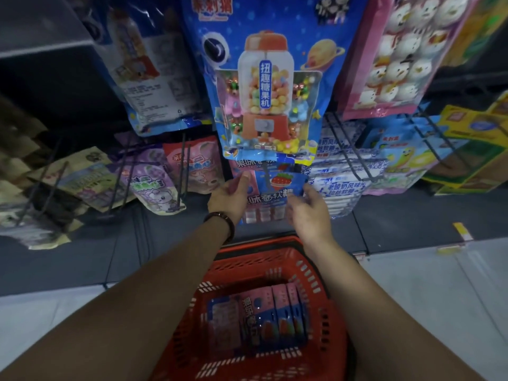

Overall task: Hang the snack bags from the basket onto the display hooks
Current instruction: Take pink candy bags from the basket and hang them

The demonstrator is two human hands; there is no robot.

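Note:
A pink-and-blue snack bag (270,192) with a strawberry picture hangs low in the middle of the display, on a dark hook prong (264,171). My left hand (230,198) holds the bag's left edge, thumb up along it. On the right edge, the fingers of my right hand (308,213) are closed on the bag. Below my forearms stands a red plastic basket (312,273) on the floor. Several matching snack bags (272,312) stand upright inside it.
A big blue candy-machine bag (264,86) hangs right above the hook, its lower edge over the held bag's top. White-and-blue bags (341,185) hang to the right, with pink (192,166) and purple bags (154,185) to the left. Bare wire hooks (46,188) stick out at far left.

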